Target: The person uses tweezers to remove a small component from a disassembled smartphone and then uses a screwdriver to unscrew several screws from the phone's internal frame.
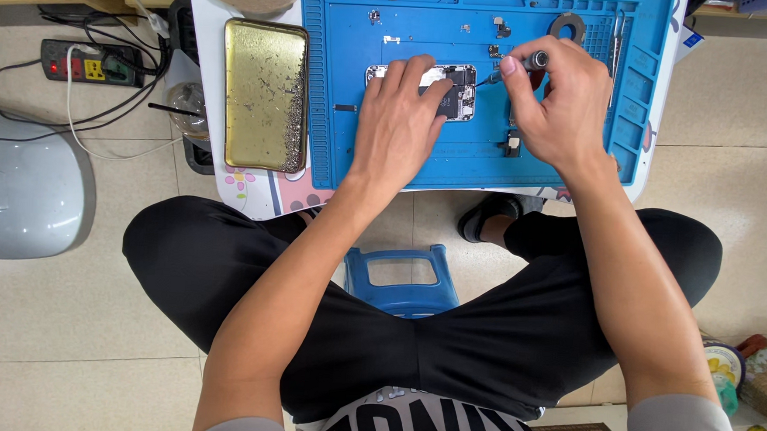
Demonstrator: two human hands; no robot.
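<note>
Blue repair mat [387,154] on the low table carries the opened phone [456,90] near its far edge, internals exposed, loose parts removed alongside; my left hand [402,111] presses it flat, my right hand [556,98] grips a screwdriver [518,65] at its innards, disassembly seemingly unfinished.

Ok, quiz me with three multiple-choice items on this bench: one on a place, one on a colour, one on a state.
1. Where does the gold tray lie relative to the blue mat?
A. to its left B. to its right C. on top of it
2. What colour is the stool?
A. red B. blue C. white
3. What is the right hand doing?
A. lying flat B. gripping a screwdriver C. hanging free

Answers: 1 A, the tray borders the mat's left edge. 2 B, its plastic is blue. 3 B, fingers pinch the tool while the left hand steadies the opened phone.
</note>
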